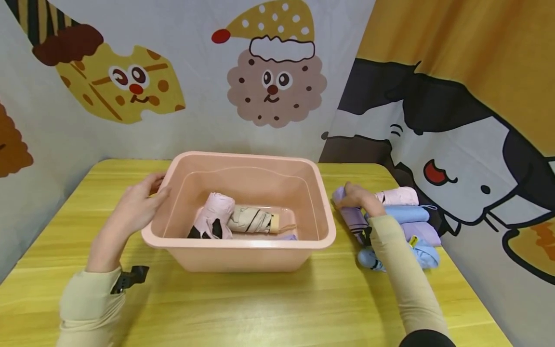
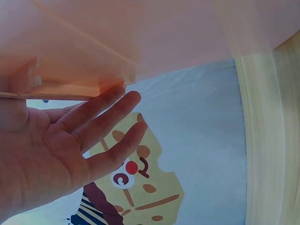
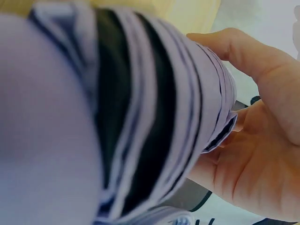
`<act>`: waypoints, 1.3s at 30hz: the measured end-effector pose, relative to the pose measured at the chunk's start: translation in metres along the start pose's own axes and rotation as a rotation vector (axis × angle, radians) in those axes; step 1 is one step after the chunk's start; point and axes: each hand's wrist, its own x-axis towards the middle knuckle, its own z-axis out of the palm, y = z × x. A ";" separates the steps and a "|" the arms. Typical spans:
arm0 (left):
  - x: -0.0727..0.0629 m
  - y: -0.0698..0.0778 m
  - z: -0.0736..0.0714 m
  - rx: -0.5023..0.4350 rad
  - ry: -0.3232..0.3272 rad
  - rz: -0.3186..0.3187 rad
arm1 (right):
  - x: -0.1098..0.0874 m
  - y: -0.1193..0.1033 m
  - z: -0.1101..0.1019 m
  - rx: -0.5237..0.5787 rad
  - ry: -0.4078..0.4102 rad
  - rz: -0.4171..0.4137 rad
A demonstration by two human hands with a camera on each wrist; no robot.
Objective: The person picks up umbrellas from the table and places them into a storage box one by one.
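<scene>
**Gripping a lavender umbrella (image 1: 353, 222) to the right of the pink tub (image 1: 238, 260)**

A counter (image 1: 243, 308) with yellowish wood grain spreads in front of the tub, passes both its sides and reaches behind it. To the right of the tub, nearest first, lie a light-blue umbrella (image 1: 425, 255) partly hidden by the right sleeve (image 1: 396, 265), a purple umbrella (image 1: 421, 233), a blue umbrella (image 1: 403, 213) with a cord loop and a pale pink umbrella (image 1: 401, 195), all rolled up.

The lavender umbrella sits between these and the tub's right side. Its long axis runs near to far, the far end leaning toward the tub. Rolled into a soft tube, it carries dark and pale stripes round its near part. The right hand (image 1: 362, 198) has thumb and fingers curled round its far end.

At the tub's left rim, the left hand (image 1: 140, 205) is relaxed, fingers fairly straight and touching the edge. Inside the tub are a pink umbrella with black patches (image 1: 217, 209) and a beige umbrella (image 1: 251, 220).

Behind the tub hangs pale cloth (image 1: 195, 137) printed with a cartoon cheese (image 1: 121, 86) and a hatted biscuit (image 1: 277, 91); farther right, a black-and-white cartoon animal (image 1: 459, 144) on orange.
</scene>
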 end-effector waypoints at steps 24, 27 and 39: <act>0.000 -0.001 -0.002 -0.002 0.006 -0.012 | -0.015 -0.024 -0.011 0.110 0.501 -0.238; 0.000 0.000 -0.002 0.001 0.007 -0.015 | -0.018 -0.030 -0.014 0.136 0.591 -0.250; -0.001 0.001 0.000 -0.002 0.013 0.006 | -0.040 -0.053 -0.025 0.153 0.853 -0.262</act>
